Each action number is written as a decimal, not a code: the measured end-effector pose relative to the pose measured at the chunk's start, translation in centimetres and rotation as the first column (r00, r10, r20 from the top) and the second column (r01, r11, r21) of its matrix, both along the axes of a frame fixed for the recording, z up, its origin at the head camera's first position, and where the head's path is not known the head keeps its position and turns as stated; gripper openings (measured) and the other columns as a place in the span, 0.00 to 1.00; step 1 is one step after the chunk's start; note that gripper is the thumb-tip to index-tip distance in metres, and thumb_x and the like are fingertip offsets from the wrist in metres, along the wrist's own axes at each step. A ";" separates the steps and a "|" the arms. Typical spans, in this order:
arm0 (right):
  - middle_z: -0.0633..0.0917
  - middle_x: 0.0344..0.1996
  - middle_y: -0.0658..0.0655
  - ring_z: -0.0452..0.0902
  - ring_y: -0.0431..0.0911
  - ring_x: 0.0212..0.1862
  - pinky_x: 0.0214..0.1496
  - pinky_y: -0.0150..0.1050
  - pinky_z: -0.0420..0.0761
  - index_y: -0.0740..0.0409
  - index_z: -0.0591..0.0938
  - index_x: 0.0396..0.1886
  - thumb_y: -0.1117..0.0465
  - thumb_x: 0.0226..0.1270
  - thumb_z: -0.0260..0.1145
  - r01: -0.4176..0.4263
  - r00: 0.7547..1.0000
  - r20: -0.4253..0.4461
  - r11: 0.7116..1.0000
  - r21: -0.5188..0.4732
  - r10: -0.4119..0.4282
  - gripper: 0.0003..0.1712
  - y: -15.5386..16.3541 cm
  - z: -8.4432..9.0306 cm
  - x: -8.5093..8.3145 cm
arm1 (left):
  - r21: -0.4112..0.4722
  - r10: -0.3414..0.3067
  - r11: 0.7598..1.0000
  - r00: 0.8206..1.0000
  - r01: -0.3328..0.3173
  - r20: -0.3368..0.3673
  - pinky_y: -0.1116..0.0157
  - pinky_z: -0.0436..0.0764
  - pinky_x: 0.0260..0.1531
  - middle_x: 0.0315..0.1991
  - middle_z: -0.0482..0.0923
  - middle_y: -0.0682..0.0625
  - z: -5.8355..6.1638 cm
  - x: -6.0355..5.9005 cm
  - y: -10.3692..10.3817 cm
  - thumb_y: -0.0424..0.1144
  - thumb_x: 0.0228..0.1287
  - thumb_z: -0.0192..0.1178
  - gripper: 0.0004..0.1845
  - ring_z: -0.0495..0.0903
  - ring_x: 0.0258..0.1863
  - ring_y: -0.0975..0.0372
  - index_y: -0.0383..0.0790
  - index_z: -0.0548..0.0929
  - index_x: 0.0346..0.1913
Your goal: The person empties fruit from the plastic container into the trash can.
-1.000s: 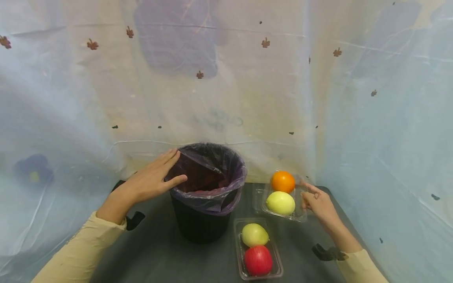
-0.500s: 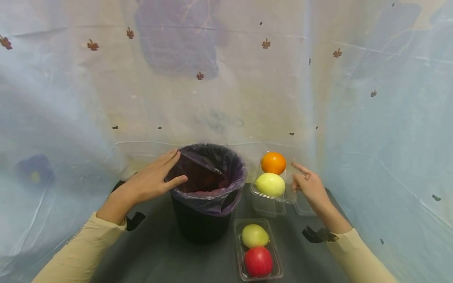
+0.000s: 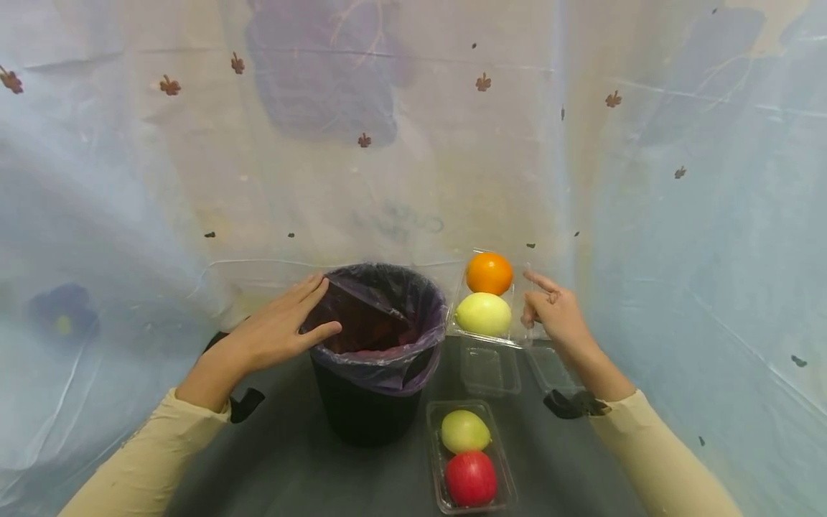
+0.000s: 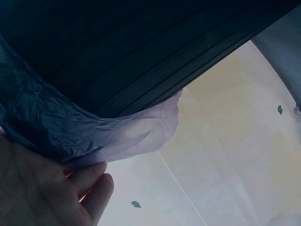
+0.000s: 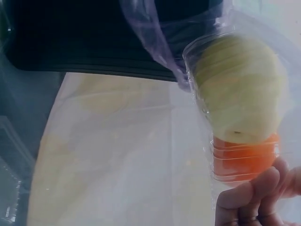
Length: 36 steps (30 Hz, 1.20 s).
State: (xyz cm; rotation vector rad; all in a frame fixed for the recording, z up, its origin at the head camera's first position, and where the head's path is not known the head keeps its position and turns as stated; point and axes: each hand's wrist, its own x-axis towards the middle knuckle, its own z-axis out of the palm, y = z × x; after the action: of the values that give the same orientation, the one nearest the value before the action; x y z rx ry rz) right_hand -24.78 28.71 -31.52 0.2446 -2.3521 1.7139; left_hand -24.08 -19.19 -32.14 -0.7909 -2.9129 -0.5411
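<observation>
Dark table (image 3: 291,459), left fingers (image 3: 310,291) flat on bin (image 3: 377,359), right fingers (image 3: 533,305) pinching fruit tray (image 3: 510,334)

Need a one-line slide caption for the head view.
Right hand lifts clear tray of orange and pale fruit beside lined bin; left hand on rim.

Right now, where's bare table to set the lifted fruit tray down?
Free: dark table left of the bin, and the strip right of the near tray. Crowded: behind that tray, two empty clear trays lie under the lifted tray in the right hand.
</observation>
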 end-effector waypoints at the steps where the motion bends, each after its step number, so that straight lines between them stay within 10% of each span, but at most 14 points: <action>1: 0.79 0.16 0.47 0.78 0.41 0.23 0.41 0.33 0.87 0.64 0.68 0.82 0.66 0.79 0.58 0.000 1.000 -0.010 1.000 -0.002 0.000 0.34 -0.1 0.3 -0.1 | 0.003 0.003 1.000 1.000 -0.003 0.004 0.34 0.49 0.81 0.89 0.37 0.41 0.0 0.0 0.0 0.73 0.79 0.48 0.53 0.42 0.87 0.41 0.41 0.44 0.89; 36: 0.80 0.15 0.50 0.76 0.42 0.21 0.42 0.35 0.87 0.65 0.70 0.81 0.65 0.81 0.60 -0.139 0.985 -0.104 0.990 -0.017 0.136 0.32 -8.7 4.0 -3.4 | -0.011 0.002 1.000 1.000 -0.002 -0.007 0.35 0.46 0.81 0.89 0.39 0.40 -0.1 -0.1 -0.1 0.72 0.79 0.48 0.53 0.41 0.87 0.40 0.41 0.45 0.89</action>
State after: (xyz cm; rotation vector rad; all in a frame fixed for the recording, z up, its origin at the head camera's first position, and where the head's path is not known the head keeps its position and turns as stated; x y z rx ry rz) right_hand -28.17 20.00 -27.51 0.4899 -2.2866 1.7447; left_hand -24.22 -19.24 -32.20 -0.7899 -2.9124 -0.5217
